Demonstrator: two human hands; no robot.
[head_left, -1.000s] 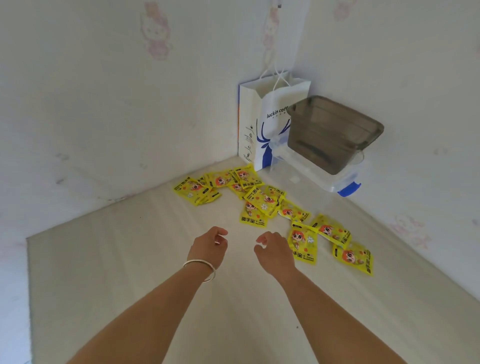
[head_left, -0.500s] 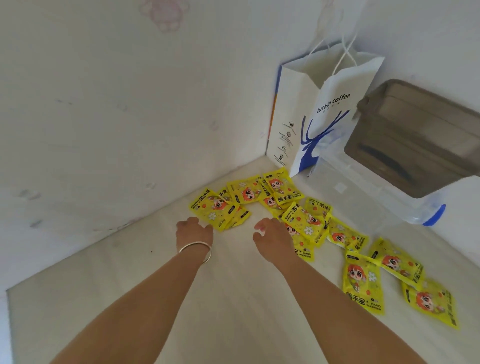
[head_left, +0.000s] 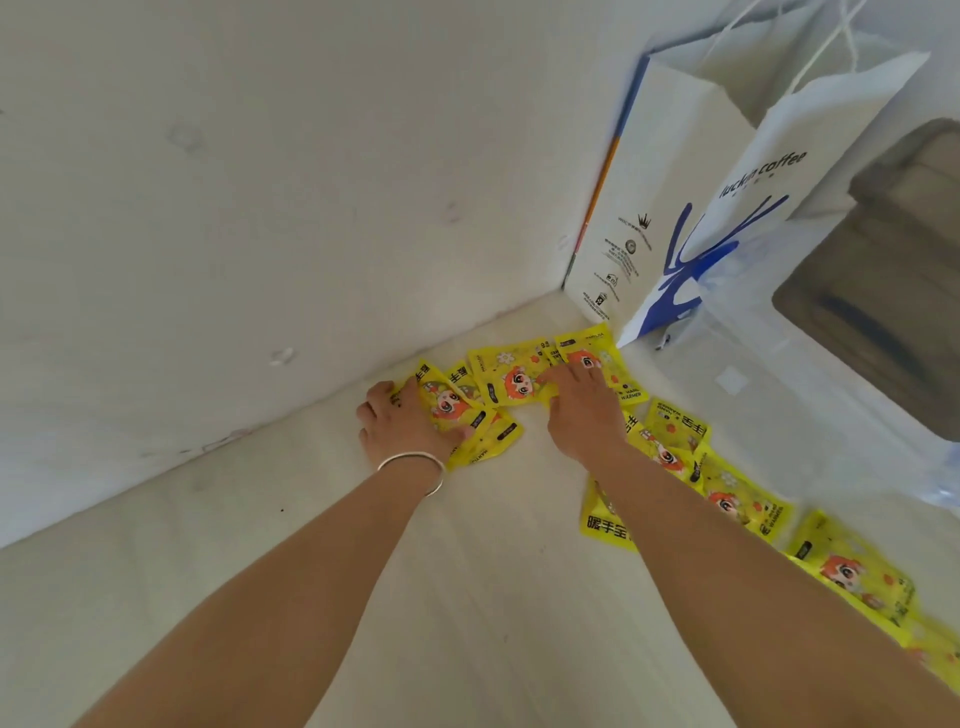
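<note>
Gathering the scattered yellow packets (head_left: 737, 499) into 1 stack looks like the step in hand. Both hands are at the far end of the trail, close to the wall (head_left: 260, 208).

The left hand (head_left: 402, 423) has its fingers (head_left: 379, 389) curled over the far-left edge of the left packet (head_left: 448, 406), with the thumb on its near side. It grips that packet, which overlaps others beneath it. The right hand (head_left: 582, 410) lies flat, fingers straight and spread, pressing on the middle packet (head_left: 511, 382) and touching the one just right of it. It holds nothing.

To do this well, I would sweep the pressed packets left along the counter (head_left: 467, 597) toward the gripped one instead of lifting each. Flat fingers should stop the slick wrappers from buckling or sliding over each other. Squaring the edges against the counter before lifting would keep the stack tidy.

The paper bag (head_left: 675, 208) stands just beyond the far-right packet, so the sweep should pull toward the near left and not nudge it. The remaining packets trail off to the near right, beside and partly under the right forearm. They are best drawn in 1 bunch at a time.
</note>
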